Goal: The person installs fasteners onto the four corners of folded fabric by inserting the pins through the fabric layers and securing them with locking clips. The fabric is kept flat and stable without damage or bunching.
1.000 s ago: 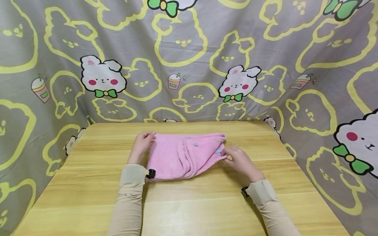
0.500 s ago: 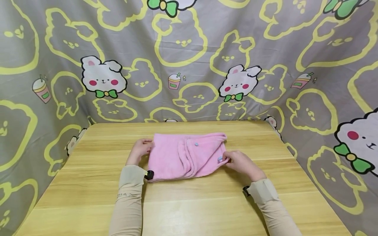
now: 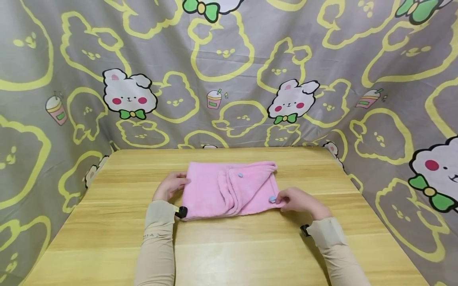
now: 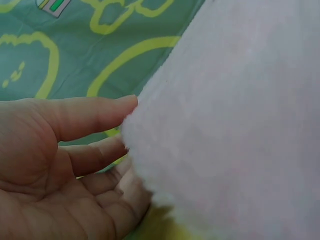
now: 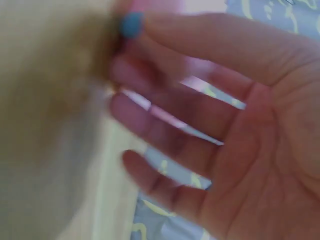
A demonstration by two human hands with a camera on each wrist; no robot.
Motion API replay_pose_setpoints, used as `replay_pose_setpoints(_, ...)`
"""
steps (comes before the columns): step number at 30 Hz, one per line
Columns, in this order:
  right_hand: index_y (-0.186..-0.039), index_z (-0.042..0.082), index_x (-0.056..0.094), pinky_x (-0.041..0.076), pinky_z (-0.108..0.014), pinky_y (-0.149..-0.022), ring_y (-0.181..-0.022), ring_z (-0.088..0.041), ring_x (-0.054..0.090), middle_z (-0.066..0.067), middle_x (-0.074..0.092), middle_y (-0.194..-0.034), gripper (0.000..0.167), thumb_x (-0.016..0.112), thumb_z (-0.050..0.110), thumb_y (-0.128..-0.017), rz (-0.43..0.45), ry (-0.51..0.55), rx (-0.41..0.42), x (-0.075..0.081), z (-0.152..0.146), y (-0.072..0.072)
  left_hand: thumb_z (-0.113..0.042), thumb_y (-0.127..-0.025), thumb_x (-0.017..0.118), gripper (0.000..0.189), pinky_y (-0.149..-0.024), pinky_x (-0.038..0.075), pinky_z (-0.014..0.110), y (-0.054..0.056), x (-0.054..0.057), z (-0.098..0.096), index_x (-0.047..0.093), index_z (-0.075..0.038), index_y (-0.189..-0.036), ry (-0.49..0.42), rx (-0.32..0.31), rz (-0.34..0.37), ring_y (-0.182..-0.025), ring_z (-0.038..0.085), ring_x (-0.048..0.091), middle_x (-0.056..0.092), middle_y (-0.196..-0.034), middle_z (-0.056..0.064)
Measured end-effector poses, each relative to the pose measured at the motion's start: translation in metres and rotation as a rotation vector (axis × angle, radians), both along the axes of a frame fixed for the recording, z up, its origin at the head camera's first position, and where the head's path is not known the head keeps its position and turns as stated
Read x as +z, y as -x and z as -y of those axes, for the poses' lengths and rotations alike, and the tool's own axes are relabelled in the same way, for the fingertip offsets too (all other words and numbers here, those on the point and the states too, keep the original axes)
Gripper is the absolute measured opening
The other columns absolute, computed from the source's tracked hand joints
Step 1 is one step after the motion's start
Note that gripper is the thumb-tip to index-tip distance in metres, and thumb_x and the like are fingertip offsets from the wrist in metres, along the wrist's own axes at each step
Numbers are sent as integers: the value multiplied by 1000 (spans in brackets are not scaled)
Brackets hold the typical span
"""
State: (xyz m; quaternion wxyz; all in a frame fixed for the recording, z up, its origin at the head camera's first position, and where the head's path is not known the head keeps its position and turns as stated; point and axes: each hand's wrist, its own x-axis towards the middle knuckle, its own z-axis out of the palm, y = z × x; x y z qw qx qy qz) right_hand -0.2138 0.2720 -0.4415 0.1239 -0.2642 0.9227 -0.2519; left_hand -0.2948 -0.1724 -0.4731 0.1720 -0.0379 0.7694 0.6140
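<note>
A folded pink plush cloth with blue buttons lies on the table, its layers bunched in wavy folds near the middle. At its near right corner, my right hand pinches the edge beside a blue button; in the right wrist view the button shows by the thumb tip, the other fingers spread and blurred. My left hand rests against the cloth's left edge. Up close in the left wrist view, the thumb and loosely extended fingers touch that edge, some fingertips hidden behind the plush.
The wooden table extends around the cloth on every side. Behind it and along both sides hangs a grey curtain with yellow outlines and white rabbits. Each wrist wears a black strap mount, the left one right at the cloth's near left corner.
My right hand has drawn the cloth's right corner outward and toward me, so that end lies flatter and squarer. My left hand has slid slightly nearer along the left edge.
</note>
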Motion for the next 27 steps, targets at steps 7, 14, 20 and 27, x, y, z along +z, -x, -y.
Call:
replay_pose_setpoints(7, -98, 2, 73, 49, -22, -69, -75, -3, 58, -2, 72, -85, 18, 71, 13, -83, 132, -29, -1, 16, -18, -6, -7, -94, 59, 54, -103, 45, 33, -1, -4, -3, 39, 12, -140, -12, 20, 12, -113, 21, 55, 43, -143, 28)
replay_pose_setpoints(14, -115, -2, 65, 54, -40, -82, -89, -20, 64, -11, 70, -98, 30, 64, 16, -92, -100, 80, -71, 36, 8, 29, -6, -95, 57, 53, -115, 35, 43, -1, -5, -3, 37, 14, -140, -39, 42, 14, -127, 30, 48, 40, -145, 29)
replay_pose_setpoints(20, -139, 9, 50, 40, -56, -107, -127, -39, 52, -20, 55, -138, 48, 62, 25, -95, -49, 168, -35, 47, 54, 74, -9, -96, 56, 54, -113, 37, 42, -1, -6, -2, 37, 11, -142, -19, 47, -5, -128, 30, 49, 42, -146, 28)
replay_pose_setpoints(27, -153, 14, 30, 22, -52, -119, -143, -36, 34, -16, 36, -155, 68, 60, 36, -95, 215, 66, 57, 32, 94, 116, -9, -96, 57, 53, -109, 40, 39, 0, -7, -2, 38, 10, -142, -13, 61, -5, -123, 27, 53, 45, -144, 27)
